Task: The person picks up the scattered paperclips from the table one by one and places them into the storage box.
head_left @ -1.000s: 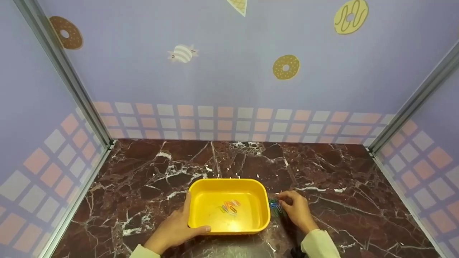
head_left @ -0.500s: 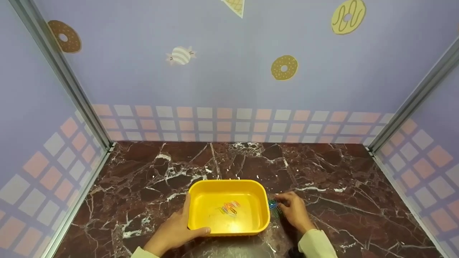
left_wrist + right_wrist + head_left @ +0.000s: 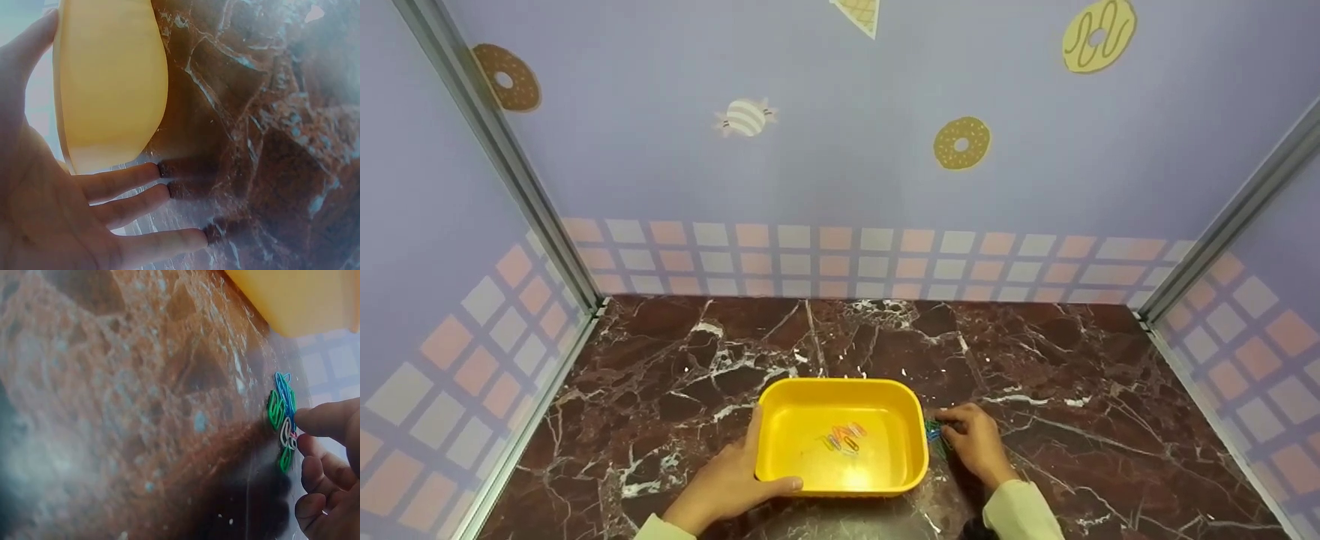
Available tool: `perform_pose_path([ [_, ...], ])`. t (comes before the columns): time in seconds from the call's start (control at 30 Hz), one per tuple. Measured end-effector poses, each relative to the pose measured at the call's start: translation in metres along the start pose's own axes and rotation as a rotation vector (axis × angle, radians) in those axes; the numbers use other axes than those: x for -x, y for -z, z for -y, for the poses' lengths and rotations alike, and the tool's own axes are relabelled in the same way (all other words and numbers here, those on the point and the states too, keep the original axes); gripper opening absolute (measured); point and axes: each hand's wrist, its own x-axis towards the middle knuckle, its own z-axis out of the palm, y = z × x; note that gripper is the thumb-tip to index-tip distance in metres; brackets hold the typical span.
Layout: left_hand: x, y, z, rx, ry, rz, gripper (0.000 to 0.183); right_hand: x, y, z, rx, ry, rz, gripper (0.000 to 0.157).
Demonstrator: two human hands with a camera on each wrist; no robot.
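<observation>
Narrow grip on the right: the right hand [image 3: 976, 444] has thumb and finger close together, their tips at a pile of paper clips [image 3: 277, 410]; whether they pinch one, I cannot tell. That pile, mostly green and blue with some white (plus a bit of pink), lies on the marbled bench [image 3: 1080, 450] just beside the yellow box [image 3: 883, 461], at its three o'clock. Wide grip on the left: the left hand [image 3: 727, 476] spans the box's near corner, thumb on the rim at seven o'clock, another finger along the wall at nine. Three more fingers, straight and spread, show in the left wrist view, tips at the bench. In the box, around the centre of the dial, lie some small clips [image 3: 847, 435], a few reddish. Pale sleeves [image 3: 1024, 510] come in from five and seven; at twelve stands a purple wall [image 3: 855, 187].
</observation>
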Motion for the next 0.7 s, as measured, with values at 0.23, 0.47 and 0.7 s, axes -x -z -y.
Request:
perform_pose_path([
  [0.23,0.0018,-0.0025,-0.0001,0.002,-0.006,-0.005,0.129,0.0007,-0.002,-0.0005,0.012,-0.006,0.009,0.02],
  [0.47,0.0013,-0.0013,0.0009,0.029,-0.04,0.001,0.125,0.0002,-0.0021,-0.0008,-0.001,-0.022,0.014,0.016],
  [0.7,0.0027,-0.0026,0.001,-0.005,-0.014,-0.028,0.127,0.0002,-0.0023,-0.0004,-0.011,-0.044,0.007,0.014],
])
